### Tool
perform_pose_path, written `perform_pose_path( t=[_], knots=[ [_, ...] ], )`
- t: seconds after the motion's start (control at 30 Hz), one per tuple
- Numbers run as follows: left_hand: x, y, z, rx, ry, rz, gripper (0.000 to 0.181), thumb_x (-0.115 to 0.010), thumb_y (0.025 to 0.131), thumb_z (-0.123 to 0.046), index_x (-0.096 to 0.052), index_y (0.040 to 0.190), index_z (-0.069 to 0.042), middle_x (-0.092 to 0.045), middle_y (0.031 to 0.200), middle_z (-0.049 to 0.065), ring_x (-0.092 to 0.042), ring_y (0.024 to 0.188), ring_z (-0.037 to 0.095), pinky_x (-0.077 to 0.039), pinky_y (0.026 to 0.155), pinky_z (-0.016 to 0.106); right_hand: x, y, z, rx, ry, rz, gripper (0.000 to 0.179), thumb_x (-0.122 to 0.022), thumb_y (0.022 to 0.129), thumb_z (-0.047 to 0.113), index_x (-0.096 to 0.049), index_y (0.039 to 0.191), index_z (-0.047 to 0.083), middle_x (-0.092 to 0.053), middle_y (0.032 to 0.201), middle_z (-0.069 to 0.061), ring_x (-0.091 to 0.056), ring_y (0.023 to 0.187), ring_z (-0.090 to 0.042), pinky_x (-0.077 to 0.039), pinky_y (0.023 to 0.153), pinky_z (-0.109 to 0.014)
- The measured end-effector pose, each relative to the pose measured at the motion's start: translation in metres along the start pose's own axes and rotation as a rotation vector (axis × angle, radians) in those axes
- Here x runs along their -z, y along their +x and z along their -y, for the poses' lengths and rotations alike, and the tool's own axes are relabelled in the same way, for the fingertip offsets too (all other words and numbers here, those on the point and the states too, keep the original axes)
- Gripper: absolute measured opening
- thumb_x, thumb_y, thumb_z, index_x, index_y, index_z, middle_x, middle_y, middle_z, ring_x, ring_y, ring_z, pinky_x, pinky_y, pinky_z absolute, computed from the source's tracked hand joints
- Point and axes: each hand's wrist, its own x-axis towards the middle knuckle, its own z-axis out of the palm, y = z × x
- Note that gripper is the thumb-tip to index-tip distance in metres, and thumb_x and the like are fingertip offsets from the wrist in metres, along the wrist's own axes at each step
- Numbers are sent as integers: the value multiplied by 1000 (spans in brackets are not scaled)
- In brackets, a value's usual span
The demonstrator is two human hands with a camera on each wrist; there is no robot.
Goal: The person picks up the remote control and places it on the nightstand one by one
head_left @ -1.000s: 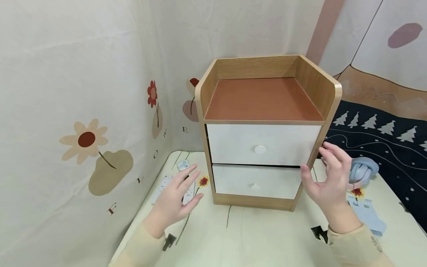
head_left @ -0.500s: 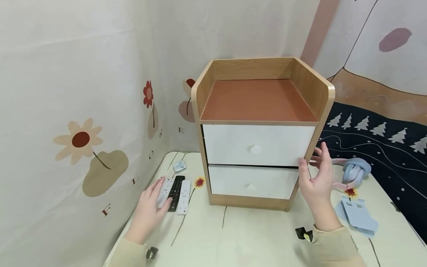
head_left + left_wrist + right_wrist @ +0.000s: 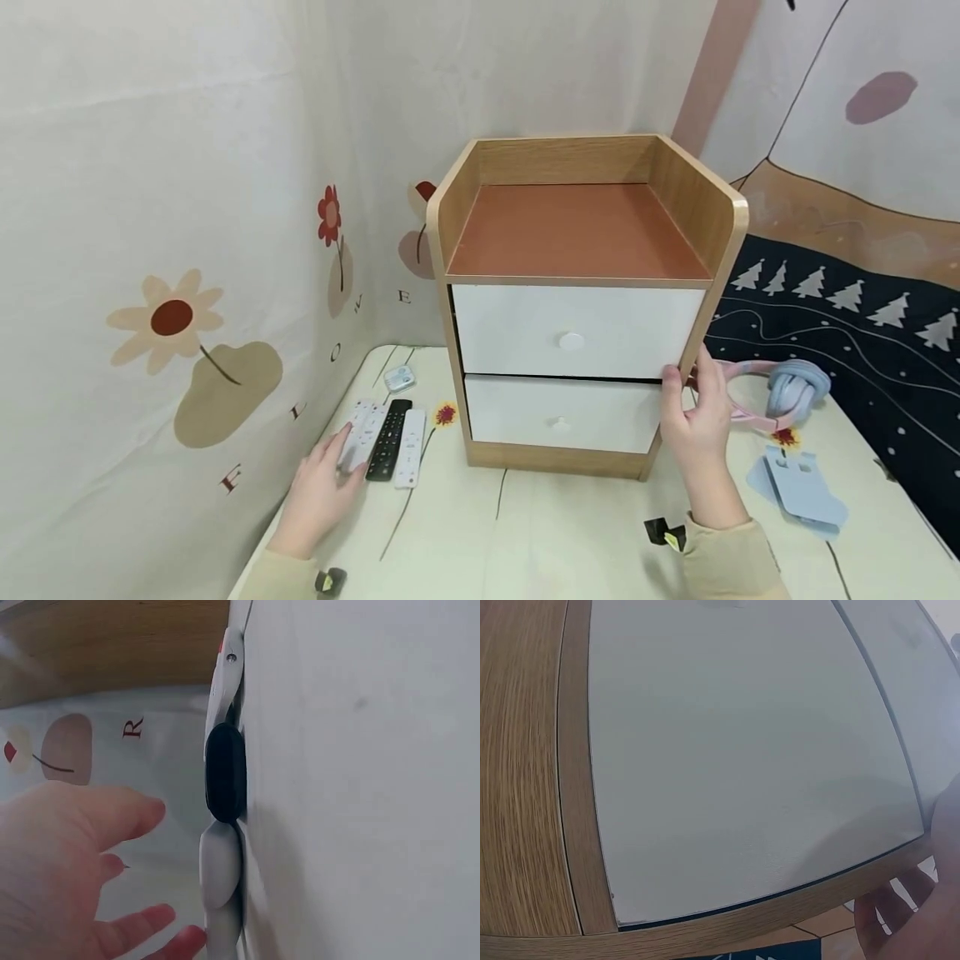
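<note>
A small wooden cabinet [image 3: 585, 458] stands upright, with two white drawers and a reddish-brown top shelf. Its upper drawer [image 3: 517, 333] and lower drawer [image 3: 517, 408] both sit pushed in. My right hand [image 3: 697, 429] grips the cabinet's right front edge, the thumb on the front and the fingers round the side. Left of the cabinet, my left hand [image 3: 317, 500] hovers with loosely spread fingers at the white remotes [image 3: 362, 437], its fingertips right by the outermost one. Beside these lie a black remote control [image 3: 389, 442] and another white remote control [image 3: 410, 450].
A small pale blue-and-white case [image 3: 400, 378] lies behind the remotes. To the cabinet's right are a pink headband with a blue knot [image 3: 798, 390] and a light blue folding stand [image 3: 806, 493]. Printed cloth walls [image 3: 225, 167] border the table [image 3: 555, 533] at the left and back.
My left hand has moved left and down to the white remotes. My right hand has come in from the right onto the cabinet's edge. The view has shifted slightly.
</note>
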Motion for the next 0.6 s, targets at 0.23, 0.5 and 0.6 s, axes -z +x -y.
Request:
perform_pose_path(
  t=[0.23, 0.5, 0.6],
  knots=[
    [0, 2, 5, 69, 3, 48, 78, -72, 103, -29, -40, 167, 0, -46, 159, 43, -51, 136, 72, -40, 114, 83, 4, -1, 0, -33, -8, 40, 57, -65, 103, 1, -54, 159, 0, -64, 127, -34, -52, 117, 18, -42, 103, -2],
    [0, 7, 6, 166, 8, 141, 67, -60, 110, -32, -41, 167, -1, -40, 162, 46, -45, 142, 73, -35, 120, 81, 6, 0, 0, -27, -12, 48, 58, -66, 104, 1, -54, 160, 3, -64, 131, -36, -52, 117, 19, -43, 101, -1],
    [1, 10, 5, 166, 24, 144, 62, -56, 111, -28, -44, 165, -1, -42, 160, 46, -46, 141, 73, -36, 119, 81, 6, 0, -1, -28, -11, 51, 61, -67, 102, -1, -53, 162, 4, -64, 133, -36, -52, 116, 20, -42, 101, -1]
  ],
)
